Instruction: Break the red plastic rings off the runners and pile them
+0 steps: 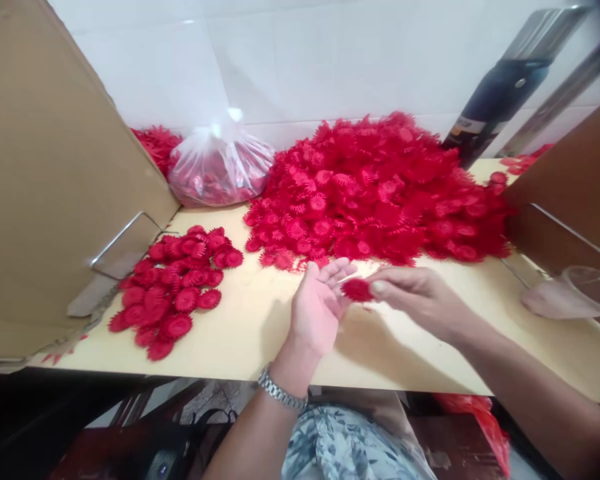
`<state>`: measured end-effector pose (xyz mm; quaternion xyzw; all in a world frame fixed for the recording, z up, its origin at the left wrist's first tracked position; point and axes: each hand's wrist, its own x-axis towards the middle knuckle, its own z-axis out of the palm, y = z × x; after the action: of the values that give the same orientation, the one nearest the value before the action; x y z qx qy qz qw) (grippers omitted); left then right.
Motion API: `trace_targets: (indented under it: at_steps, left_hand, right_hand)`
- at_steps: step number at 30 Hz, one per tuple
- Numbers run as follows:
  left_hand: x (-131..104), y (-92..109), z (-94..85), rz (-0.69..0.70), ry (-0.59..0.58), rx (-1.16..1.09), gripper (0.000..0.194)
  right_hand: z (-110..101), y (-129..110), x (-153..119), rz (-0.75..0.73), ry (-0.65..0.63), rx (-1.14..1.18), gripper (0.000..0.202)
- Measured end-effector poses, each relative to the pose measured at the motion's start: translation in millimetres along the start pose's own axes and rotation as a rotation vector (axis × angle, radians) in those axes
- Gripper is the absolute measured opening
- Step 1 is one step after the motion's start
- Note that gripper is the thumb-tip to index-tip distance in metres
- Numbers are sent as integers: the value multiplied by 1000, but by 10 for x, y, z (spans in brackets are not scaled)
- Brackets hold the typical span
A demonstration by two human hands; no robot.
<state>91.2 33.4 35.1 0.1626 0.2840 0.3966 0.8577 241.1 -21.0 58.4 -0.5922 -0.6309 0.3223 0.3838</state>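
Note:
My right hand point(425, 297) pinches a small red toothed disc point(357, 289), like a plastic flower piece, between thumb and fingers. Beside it my left hand point(317, 307) is turned palm up with its fingers stretched out. The disc's edge is close to the left palm and fingers; I cannot tell whether it touches them. A large heap of red toothed pieces point(350, 193) lies just beyond both hands. To the left, a smaller group of red round pieces point(175, 287) lies on the pale tabletop point(250, 333).
A tied clear plastic bag point(220, 170) with red pieces stands behind the small group. Cardboard walls point(40, 167) rise at left and right, each with a wire handle. A dark bottle point(505, 93) leans at the back right. A clear plastic cup point(590, 290) is at the right.

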Motion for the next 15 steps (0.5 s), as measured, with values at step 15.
trace_targets:
  at_steps: [15]
  left_hand:
    - [-193,196,-317,268,184,86,32]
  right_hand:
    - [279,-64,346,-332,155,-478,30]
